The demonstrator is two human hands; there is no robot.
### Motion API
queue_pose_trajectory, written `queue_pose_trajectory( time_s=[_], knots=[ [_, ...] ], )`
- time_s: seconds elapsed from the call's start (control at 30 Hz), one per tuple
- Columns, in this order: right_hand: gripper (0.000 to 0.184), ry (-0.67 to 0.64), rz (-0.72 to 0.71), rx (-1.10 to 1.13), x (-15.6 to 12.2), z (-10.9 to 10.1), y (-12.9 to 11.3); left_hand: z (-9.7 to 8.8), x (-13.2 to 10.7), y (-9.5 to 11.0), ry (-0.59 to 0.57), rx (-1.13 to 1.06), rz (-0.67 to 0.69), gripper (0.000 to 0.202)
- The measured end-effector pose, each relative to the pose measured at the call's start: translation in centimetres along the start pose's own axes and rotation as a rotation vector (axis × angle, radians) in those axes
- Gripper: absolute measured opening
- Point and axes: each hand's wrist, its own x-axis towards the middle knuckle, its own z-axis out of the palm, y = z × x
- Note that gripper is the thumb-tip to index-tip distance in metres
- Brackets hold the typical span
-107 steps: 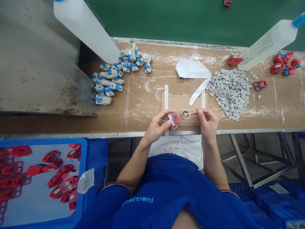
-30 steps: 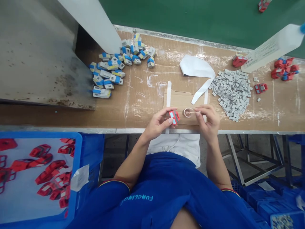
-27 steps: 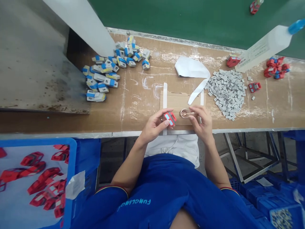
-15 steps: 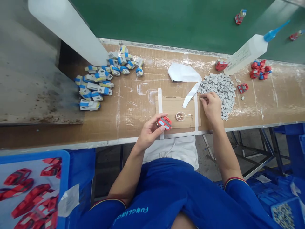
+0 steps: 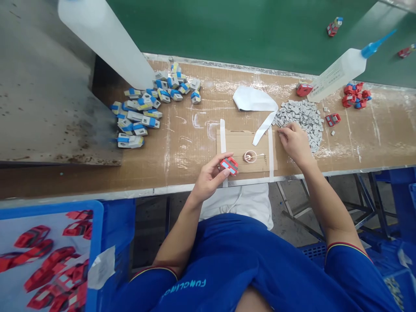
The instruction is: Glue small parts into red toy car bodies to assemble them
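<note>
My left hand (image 5: 209, 177) is closed around a red toy car part (image 5: 229, 166) with light-blue windows, just above the left side of a cardboard pad (image 5: 237, 145). A small round cup (image 5: 250, 157) with a thin white stick in it stands on the pad, right of the car part. My right hand (image 5: 296, 143) is at the left edge of a heap of small grey pieces (image 5: 300, 113). Its thumb and forefinger are pinched together; whatever lies between them is too small to make out. A white cloth-like strip (image 5: 255, 99) lies behind the pad.
White, blue and yellow toy parts (image 5: 143, 104) are piled at left beside a metal box (image 5: 48, 86). A blue-tipped bottle (image 5: 339, 71) leans at the back right near red figures (image 5: 355, 95) and a red car (image 5: 333, 119). A blue bin (image 5: 97, 225) holds red parts.
The whole view has shifted slightly, moving the bench things rightward in the picture. My right hand has moved a little right along the heap; my left hand still holds the red car part.
</note>
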Motion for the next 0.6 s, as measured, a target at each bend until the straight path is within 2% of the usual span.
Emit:
queue_pose_trajectory(
  time_s=[0.1, 0.27, 0.5, 0.6],
  knots=[
    [0.03, -0.006, -0.014, 0.024, -0.3, -0.4, 0.6, 0.0, 0.1, -0.1, -0.003, -0.012, -0.002, 0.047],
    [0.036, -0.025, -0.024, -0.118, -0.4, -0.8, -0.1, 0.1, 0.3, -0.2, 0.01, -0.014, -0.005, 0.046],
    [0.031, -0.284, -0.055, -0.103, -0.1, -3.1, -1.5, 0.1, 0.1, 0.1, 0.014, -0.023, -0.032, 0.049],
    [0.03, -0.314, -0.032, -0.084, 0.3, -3.1, -2.4, 0.1, 0.1, 0.1, 0.008, -0.023, -0.032, 0.049]
  ],
)
